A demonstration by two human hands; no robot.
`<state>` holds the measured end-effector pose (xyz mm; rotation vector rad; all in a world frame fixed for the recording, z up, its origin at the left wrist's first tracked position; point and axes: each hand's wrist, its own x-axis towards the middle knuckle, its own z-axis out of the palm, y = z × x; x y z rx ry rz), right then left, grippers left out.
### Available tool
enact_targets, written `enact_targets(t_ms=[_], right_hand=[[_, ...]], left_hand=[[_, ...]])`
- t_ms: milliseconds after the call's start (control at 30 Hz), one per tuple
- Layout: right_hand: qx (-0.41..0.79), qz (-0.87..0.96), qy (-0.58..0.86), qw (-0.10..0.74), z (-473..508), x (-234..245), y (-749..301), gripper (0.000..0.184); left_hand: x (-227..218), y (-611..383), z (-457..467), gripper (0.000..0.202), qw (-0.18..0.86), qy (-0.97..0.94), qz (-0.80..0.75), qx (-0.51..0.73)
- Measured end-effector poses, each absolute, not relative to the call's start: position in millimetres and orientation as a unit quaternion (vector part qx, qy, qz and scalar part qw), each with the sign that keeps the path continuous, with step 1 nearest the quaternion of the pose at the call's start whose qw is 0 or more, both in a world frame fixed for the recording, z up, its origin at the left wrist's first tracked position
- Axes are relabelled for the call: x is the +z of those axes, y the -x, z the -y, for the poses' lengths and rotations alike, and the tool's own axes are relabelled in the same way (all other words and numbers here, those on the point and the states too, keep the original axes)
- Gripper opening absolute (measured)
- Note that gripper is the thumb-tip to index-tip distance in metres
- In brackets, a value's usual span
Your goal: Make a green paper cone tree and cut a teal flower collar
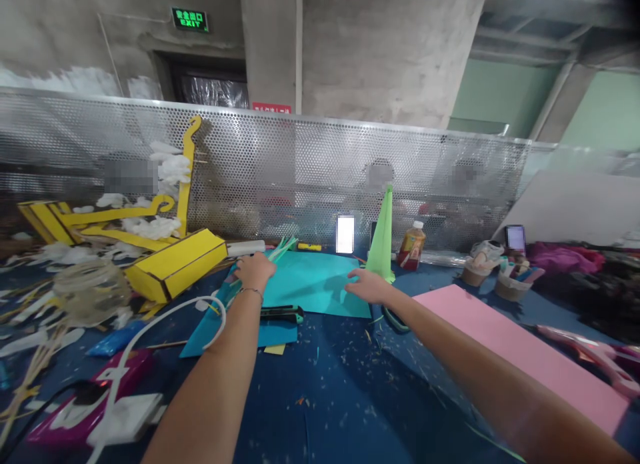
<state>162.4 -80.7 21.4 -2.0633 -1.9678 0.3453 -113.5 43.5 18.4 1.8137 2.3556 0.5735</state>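
My left hand (255, 272) reaches over the left end of a turquoise sheet (320, 284), fingers apart and bent downward. Thin green strips (284, 249) stick out just beyond it; whether it touches them I cannot tell. My right hand (369, 288) hovers at the sheet's right part, fingers loosely stretched and nothing visible in them. Close behind that hand stands a tall light-green paper cone (383, 241). A dark box cutter (281, 313) lies at the near edge of the sheet, beside another turquoise piece (280, 335).
Left are a yellow box-like piece (177, 264), a plastic jar (90, 291), a white cable (127, 351) and a purple power strip (95, 404). A drink bottle (413, 246), pink sheet (515, 351) and pink glue gun (585, 351) lie right. A perforated metal screen (315, 164) stands behind.
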Motion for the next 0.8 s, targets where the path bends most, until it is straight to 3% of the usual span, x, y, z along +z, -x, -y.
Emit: enact_targets(t_ms=[167, 500, 700, 800], right_hand=[[0.119, 0.686, 0.7, 0.157, 86.1, 14.4, -163.2, 0.033], [0.166, 0.69, 0.672, 0.214, 84.7, 5.0, -167.0, 0.036], [0.226, 0.651, 0.668, 0.281, 83.6, 0.0, -170.5, 0.052], [0.266, 0.612, 0.665, 0.335, 81.8, -0.5, -172.2, 0.07]], left_hand=[[28.5, 116.7, -41.7, 0.043, 0.051, -0.6, -0.766, 0.226], [35.5, 124.0, -48.1, 0.04, 0.105, -0.635, -0.732, 0.222], [59.1, 127.2, -39.7, 0.044, 0.098, -0.621, -0.718, 0.298], [79.9, 132.0, -35.4, 0.046, 0.08, -0.597, -0.705, 0.374]])
